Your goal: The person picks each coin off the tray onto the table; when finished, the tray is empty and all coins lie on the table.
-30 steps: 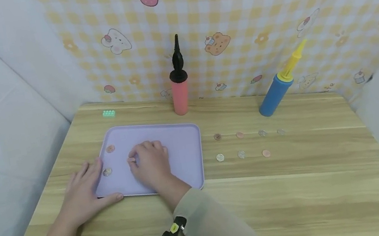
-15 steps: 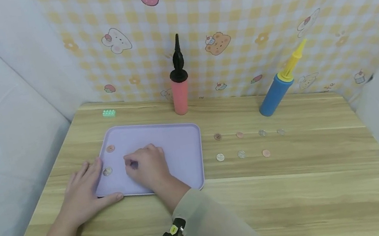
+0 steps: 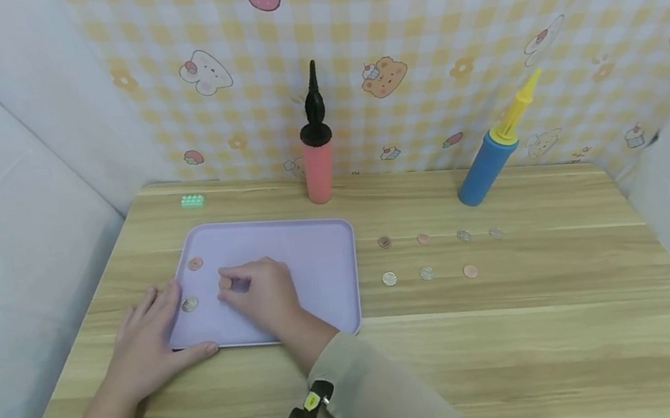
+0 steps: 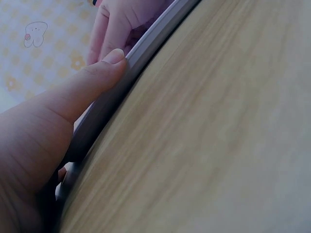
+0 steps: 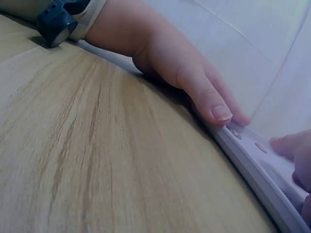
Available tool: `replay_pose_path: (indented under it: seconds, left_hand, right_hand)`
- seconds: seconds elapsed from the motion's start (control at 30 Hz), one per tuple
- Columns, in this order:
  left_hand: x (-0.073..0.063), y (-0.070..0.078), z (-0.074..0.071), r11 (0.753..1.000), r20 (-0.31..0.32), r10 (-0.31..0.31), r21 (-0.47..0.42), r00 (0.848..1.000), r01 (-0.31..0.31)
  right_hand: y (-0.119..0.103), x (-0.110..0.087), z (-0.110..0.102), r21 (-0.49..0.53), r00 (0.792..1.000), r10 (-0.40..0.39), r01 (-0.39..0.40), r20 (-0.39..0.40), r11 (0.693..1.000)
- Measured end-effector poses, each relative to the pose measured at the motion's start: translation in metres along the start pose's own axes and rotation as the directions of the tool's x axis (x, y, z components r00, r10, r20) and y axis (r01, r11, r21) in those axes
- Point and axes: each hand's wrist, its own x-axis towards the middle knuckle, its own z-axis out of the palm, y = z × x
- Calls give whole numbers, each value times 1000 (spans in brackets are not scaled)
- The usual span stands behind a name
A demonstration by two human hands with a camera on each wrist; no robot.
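Observation:
A lilac tray [image 3: 319, 271] lies on the wooden table. Along its left front corner rests my left hand [image 3: 146, 337], fingers straight by the left side and thumb at the front rim. Near its fingers, a silver coin [image 3: 190, 304] and a copper coin [image 3: 195, 263] lie inside the tray. My right hand [image 3: 265, 291] is low over the tray's middle, thumb and index finger bent toward each other with a small gap. I cannot tell whether a coin is between those fingertips. In the left wrist view, the left thumb [image 4: 97, 80] touches the tray rim [image 4: 141, 48].
Several coins lie in two rows right of the tray, among them a silver coin [image 3: 390, 279] and a copper coin [image 3: 470, 271]. Behind stand a pink hand pump [image 3: 319, 171] and a tilted blue hand pump [image 3: 485, 171]. A mint toy brick [image 3: 192, 201] sits at the back left.
My right hand has shifted slightly left over the tray, and its thumb and index fingertips stand a little farther apart than half a second ago. The left hand stays put.

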Motion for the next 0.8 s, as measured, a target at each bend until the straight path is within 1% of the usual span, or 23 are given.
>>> replay_pose_path:
  seconds: [0.1,0.17,0.23,0.3,0.37,0.4,0.5,0.53,0.6,0.67,0.8]
  left_hand:
    - [0,0,1,1000,2,-2,-2,1000,2]
    - [0,0,2,1000,3,-4,-1,1000,4]
    - [0,0,2,1000,2,-8,1,1000,8]
    - [0,0,2,1000,4,-11,4,1000,11]
    - [0,0,1,1000,3,-10,6,1000,10]
    - [0,0,1,1000,3,-9,6,1000,9]
    - [0,1,1,1000,6,-4,2,1000,4]
    - [0,1,1,1000,6,-2,1,1000,2]
    - [-1,0,1,1000,6,-1,-1,1000,1]
    - [-1,-1,1,1000,5,-1,-1,1000,1]
    - [0,-1,0,1000,9,-1,-3,1000,1]
  right_hand:
    - [-2,-1,0,141,998,40,-34,-39,989]
    - [-3,-1,-1,244,994,87,-68,-66,967]
    - [-4,-1,-1,300,989,124,-94,-83,949]
    - [-5,-2,-1,336,985,151,-114,-87,935]
    - [-5,-2,-2,327,987,142,-109,-80,939]
    - [-5,-3,-2,302,989,122,-93,-78,949]
    - [-4,-4,-1,196,996,24,-5,-90,981]
    - [-4,-4,-1,160,995,-8,23,-96,987]
    - [-3,-5,-1,99,994,-46,56,-101,993]
    - [-2,-5,-1,69,995,-50,56,-88,996]
    - [0,-6,-6,53,1000,2,-2,6,999]
